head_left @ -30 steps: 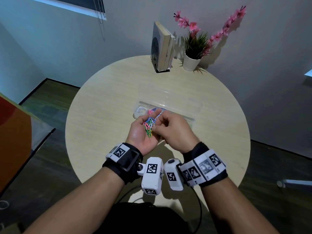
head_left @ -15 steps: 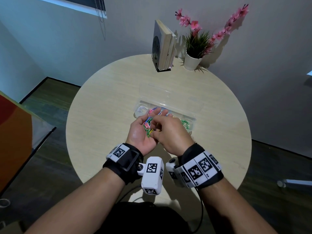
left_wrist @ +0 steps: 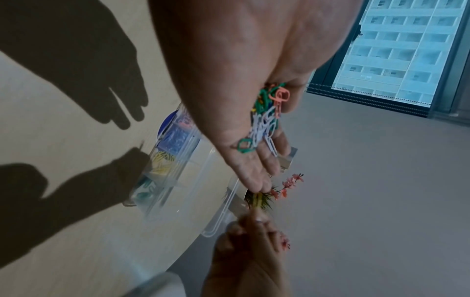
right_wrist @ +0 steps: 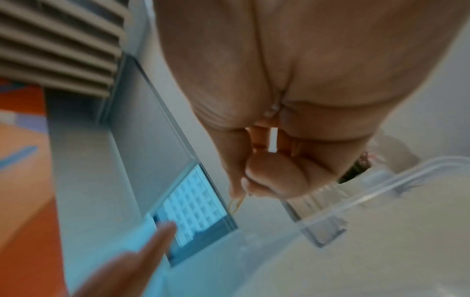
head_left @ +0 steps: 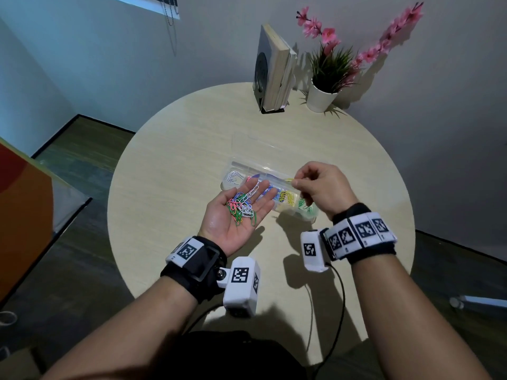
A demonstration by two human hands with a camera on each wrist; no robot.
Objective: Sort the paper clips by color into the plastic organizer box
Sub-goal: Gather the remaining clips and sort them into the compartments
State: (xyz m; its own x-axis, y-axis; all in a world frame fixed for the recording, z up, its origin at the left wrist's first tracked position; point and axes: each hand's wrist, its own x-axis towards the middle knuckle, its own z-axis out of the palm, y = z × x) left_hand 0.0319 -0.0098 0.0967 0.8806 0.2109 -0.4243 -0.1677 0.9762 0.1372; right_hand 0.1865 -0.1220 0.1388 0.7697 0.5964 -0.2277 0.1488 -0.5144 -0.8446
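Paper clips [head_left: 241,207]: small coated wire loops, mixed green, pink, white, a bit of yellow, tangled in one loose heap. Heap sits in the palm of the left hand [head_left: 236,215], which is palm up, fingers straight and together, slightly cupped, not gripping. Hand hovers above the table [head_left: 170,193], fingertips over the near-left part of the organizer box [head_left: 277,176]. Left wrist view confirms it: clips [left_wrist: 264,120] lying on the flat palm, fingers [left_wrist: 254,176] extended.

Organizer box: clear plastic, long and narrow, lid [head_left: 255,146] hinged open and lying flat behind it. Compartments left to right: white clips [head_left: 234,176], then pink, partly hidden behind the left fingertips, then blue [head_left: 270,191], then yellow [head_left: 286,198], then green [head_left: 306,208] at the right end. Left wrist view shows the same blue, yellow, green order through the clear walls.

Right hand [head_left: 321,187]: fingers curled, thumb and forefinger pinching a single yellow clip [head_left: 288,180]. It's held above the box, roughly over the yellow compartment, not touching the box. Right wrist view, blurred, shows the yellow clip [right_wrist: 236,204] sticking out below the pinch.

Back of table: upright books [head_left: 274,72] in a stand, and right of them a white pot with a plant [head_left: 323,86] and pink flowers.
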